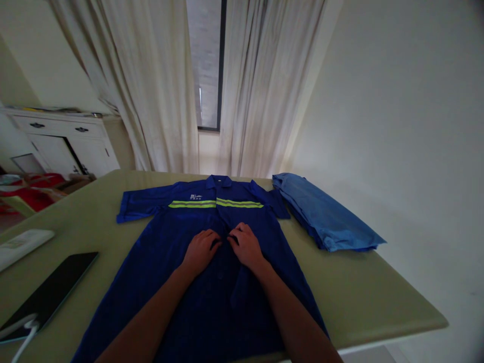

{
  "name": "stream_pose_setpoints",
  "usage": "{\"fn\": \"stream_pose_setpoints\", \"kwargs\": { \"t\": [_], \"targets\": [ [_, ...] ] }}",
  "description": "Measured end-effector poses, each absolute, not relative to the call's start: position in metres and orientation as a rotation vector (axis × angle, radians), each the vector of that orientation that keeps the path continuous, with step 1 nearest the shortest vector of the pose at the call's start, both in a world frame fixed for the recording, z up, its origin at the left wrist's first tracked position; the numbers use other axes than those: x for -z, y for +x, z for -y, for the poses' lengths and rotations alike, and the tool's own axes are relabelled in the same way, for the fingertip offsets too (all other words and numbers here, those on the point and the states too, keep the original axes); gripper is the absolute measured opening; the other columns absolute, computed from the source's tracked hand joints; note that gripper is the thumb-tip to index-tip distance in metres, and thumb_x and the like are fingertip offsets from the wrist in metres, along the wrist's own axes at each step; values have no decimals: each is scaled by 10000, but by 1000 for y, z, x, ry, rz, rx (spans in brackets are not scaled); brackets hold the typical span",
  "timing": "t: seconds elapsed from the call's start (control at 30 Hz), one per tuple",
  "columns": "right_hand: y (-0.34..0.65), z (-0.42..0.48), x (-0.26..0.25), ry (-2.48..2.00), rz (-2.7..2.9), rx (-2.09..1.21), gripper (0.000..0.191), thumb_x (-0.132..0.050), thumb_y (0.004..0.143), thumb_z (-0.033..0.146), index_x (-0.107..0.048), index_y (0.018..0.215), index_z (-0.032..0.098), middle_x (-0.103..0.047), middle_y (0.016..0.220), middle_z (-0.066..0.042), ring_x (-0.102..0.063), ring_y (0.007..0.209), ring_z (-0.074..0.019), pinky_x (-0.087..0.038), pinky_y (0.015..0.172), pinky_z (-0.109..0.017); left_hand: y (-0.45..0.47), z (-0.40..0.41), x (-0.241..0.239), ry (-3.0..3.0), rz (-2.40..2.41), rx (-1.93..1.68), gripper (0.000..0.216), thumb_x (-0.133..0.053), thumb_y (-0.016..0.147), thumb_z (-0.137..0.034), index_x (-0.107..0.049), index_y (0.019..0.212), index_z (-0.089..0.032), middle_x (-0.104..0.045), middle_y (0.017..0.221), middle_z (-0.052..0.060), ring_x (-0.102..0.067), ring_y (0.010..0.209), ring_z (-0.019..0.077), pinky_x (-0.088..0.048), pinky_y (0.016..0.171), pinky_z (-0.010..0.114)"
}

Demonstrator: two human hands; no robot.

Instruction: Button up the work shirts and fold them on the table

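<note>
A dark blue short-sleeved work shirt (181, 227) lies front side up, its collar at the far end and a yellow-green and grey reflective band (192, 204) across the chest. My left hand (202, 248) and my right hand (245, 244) meet at the shirt's front opening, just below the band. Each pinches the cloth of the front edge between thumb and fingers. Whether a button sits between the fingertips is too dark to make out. Below the hands, the right front panel has a loose fold.
Folded blue garments (325, 212) are stacked by the wall at right. A black tablet (53, 287) with a white cable (28, 327) and a white device (24, 244) lie at left on the greenish table (363, 282). Behind are curtains (159, 101) and a white cabinet (64, 136).
</note>
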State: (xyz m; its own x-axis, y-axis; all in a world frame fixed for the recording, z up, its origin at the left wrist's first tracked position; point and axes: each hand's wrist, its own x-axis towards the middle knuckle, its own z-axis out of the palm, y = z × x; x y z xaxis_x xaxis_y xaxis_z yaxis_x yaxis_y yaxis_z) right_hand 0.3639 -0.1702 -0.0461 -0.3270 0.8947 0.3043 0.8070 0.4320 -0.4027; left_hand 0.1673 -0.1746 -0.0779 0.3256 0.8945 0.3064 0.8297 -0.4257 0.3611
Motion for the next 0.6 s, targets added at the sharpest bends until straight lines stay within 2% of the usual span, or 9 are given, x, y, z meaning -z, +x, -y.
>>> {"fn": "stream_pose_setpoints", "kwargs": {
  "t": [0.1,0.27,0.43,0.6],
  "targets": [
    [357,172,45,-1437,2202,-250,120,-618,974,225,-733,1004,216,-676,1008,-70,-615,996,-216,-470,925,-327,171,177,75,2463,-1604,-743,119,-552,980,-236,-669,996,-222,-674,1018,49,-608,983,227,-463,903,368],
    [351,172,50,-1390,2172,-395,173,-611,959,167,-740,1066,213,-694,1015,-52,-645,968,-182,-465,876,-275,173,177,74,2452,-1564,-859,118,-537,984,-204,-654,989,-212,-658,1012,51,-603,984,215,-459,924,350],
    [351,171,53,-1432,2151,-465,102,-654,955,232,-747,993,212,-702,976,-42,-659,904,-172,-449,812,-267,169,175,76,2352,-1559,-790,115,-530,992,-226,-642,966,-215,-673,955,37,-641,915,198,-469,841,318],
    [349,173,56,-1497,2112,-413,103,-627,963,234,-727,980,216,-691,971,-37,-654,888,-168,-438,783,-264,167,173,75,2345,-1430,-828,127,-523,981,-212,-648,960,-216,-680,945,33,-651,899,187,-472,846,313]
  ]
}}
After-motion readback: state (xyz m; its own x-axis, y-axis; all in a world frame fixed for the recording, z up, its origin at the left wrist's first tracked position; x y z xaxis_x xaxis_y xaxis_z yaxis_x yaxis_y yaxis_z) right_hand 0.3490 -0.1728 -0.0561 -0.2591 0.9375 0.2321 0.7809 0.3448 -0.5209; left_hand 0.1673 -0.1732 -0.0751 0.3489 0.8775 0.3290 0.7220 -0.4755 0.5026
